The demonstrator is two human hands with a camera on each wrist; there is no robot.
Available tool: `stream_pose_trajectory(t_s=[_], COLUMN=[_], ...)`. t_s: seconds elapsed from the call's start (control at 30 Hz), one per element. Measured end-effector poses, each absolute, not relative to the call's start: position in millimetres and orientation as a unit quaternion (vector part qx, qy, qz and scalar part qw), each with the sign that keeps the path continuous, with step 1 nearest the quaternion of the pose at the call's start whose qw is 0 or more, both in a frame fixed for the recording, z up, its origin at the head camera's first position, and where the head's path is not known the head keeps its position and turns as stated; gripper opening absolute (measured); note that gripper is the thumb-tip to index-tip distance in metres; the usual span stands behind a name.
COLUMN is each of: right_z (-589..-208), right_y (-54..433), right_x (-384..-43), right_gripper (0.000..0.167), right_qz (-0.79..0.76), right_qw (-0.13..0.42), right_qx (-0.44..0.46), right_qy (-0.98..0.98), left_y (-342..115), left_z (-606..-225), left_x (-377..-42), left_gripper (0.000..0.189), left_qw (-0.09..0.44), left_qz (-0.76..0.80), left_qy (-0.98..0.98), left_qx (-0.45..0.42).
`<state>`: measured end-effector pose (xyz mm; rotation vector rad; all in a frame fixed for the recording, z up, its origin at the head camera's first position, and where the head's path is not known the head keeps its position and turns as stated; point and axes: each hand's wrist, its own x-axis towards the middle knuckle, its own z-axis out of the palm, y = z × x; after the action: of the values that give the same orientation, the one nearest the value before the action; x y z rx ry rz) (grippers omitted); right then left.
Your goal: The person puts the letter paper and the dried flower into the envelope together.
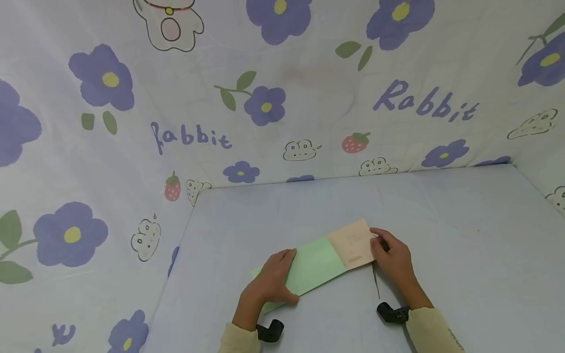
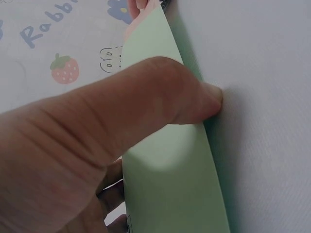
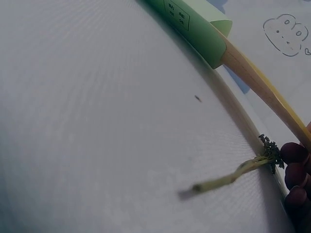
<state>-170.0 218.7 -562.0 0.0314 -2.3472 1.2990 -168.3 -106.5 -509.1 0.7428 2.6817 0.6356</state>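
Observation:
A long green paper piece (image 1: 315, 267) with a pale peach section (image 1: 350, 245) at its right end slants across the table in the head view. My left hand (image 1: 275, 277) grips the green part across its width; in the left wrist view the thumb (image 2: 160, 92) crosses its face and other fingers show at the far edge. My right hand (image 1: 393, 255) pinches the outer edge of the peach section. Close below the right fingertips is a plant sprig (image 3: 228, 178) with a thin stem and dark green clustered tips. Small boxed characters are printed on the green paper's underside.
Pale cloth covers the table (image 1: 476, 245). Behind and to the left hangs a white curtain (image 1: 309, 108) printed with purple flowers, strawberries and "Rabbit" lettering. A small dark speck (image 3: 198, 98) lies on the cloth. Black wrist devices (image 1: 393, 314) sit by the light sleeves.

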Motion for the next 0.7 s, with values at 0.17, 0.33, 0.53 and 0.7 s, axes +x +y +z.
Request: stream_pose_trajectory(t_s=[0.17,0.33,0.53,0.7], right_z=[-560.5,-560.6,-561.3,-561.0], right_y=[218.3,218.4,218.6,218.0], right_x=[-169.2,-168.7,-168.6,-168.5], right_gripper=[0.027,0.027,0.027,0.027], right_qz=[0.472,0.469,0.467,0.466], right_qw=[0.22,0.218,0.217,0.213], right_qx=[0.007,0.004,0.003,-0.003], right_qy=[-0.854,-0.856,-0.857,-0.859], left_y=[-106.9,-107.3,-107.2,-107.2], left_z=[-509.1,-511.5,-513.3,-513.7], left_x=[-168.4,-168.7,-169.5,-170.8], left_gripper=[0.108,0.109,0.109,0.109], left_qw=[0.142,0.142,0.142,0.141], left_qz=[0.222,0.223,0.221,0.21], left_qy=[0.929,0.929,0.929,0.931], left_qx=[0.261,0.259,0.26,0.263])
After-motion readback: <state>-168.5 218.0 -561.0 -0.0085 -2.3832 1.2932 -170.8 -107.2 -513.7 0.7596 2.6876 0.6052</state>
